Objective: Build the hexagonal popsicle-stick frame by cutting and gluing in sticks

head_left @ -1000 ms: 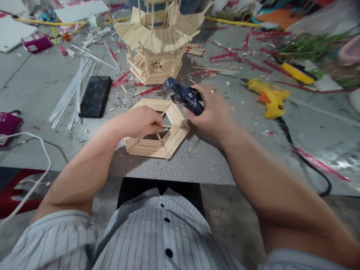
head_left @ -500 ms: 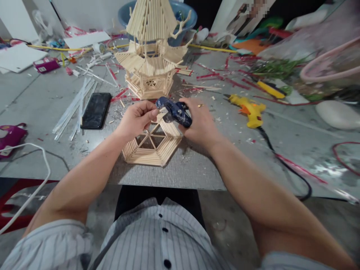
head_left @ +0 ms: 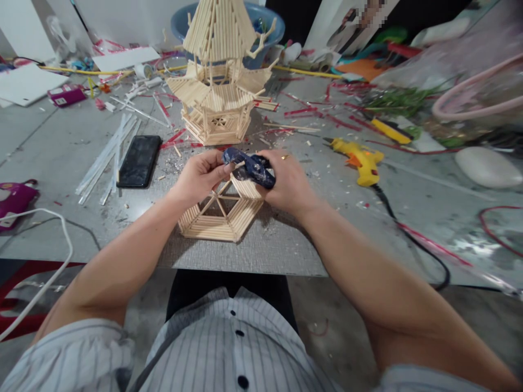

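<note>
My right hand (head_left: 288, 182) is closed round a dark blue glue gun (head_left: 249, 164), its nozzle pointing left. My left hand (head_left: 201, 175) pinches a short wooden stick (head_left: 238, 165) and holds its end against the gun's nozzle. Both hands hover just above a flat hexagonal frame of wooden sticks (head_left: 220, 212) that lies near the table's front edge. Behind it stands a tall pagoda model of sticks (head_left: 218, 81).
A black phone (head_left: 139, 153) and clear glue sticks (head_left: 110, 149) lie to the left. A yellow glue gun (head_left: 359, 158) with a black cable lies to the right. Red strips, stick scraps, a purple box (head_left: 65, 93) and a white cable (head_left: 49, 272) litter the grey table (head_left: 286, 239).
My left hand rose from inside the hexagon frame with a stick and met the glue gun's nozzle. The view tilted up, showing more of the pagoda.
</note>
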`<state>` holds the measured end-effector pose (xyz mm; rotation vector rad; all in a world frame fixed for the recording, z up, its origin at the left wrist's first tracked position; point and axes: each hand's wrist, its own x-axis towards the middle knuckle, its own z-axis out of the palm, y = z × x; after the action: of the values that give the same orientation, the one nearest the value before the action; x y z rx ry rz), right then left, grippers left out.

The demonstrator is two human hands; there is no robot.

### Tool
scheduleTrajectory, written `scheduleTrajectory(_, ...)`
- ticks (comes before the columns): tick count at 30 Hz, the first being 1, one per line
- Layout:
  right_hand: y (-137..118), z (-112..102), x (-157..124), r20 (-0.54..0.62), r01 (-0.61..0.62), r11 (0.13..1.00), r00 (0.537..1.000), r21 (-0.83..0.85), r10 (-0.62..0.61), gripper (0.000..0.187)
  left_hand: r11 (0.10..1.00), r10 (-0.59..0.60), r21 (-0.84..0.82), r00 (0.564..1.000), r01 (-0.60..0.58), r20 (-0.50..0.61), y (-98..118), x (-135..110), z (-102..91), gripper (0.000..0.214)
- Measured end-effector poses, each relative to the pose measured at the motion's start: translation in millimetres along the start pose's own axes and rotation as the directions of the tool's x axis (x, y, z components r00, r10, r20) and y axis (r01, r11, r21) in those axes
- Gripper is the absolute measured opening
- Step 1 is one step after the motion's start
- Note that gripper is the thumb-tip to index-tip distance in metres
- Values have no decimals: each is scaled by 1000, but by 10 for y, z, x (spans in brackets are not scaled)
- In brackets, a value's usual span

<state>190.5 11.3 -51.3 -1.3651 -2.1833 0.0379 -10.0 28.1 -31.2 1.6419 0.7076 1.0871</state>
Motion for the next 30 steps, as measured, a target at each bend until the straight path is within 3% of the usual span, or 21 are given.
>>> scheduleTrajectory(18,2,4,-17,54,-51,999,997,-12,51,51,999,7,40,1000,-6,-12,-29,-14,-16,32)
scheduleTrajectory(30,-40,-21,-21,92,-129,991,987,-43,133,46,978,41,204,998,-49,42,34,-21,-31,41)
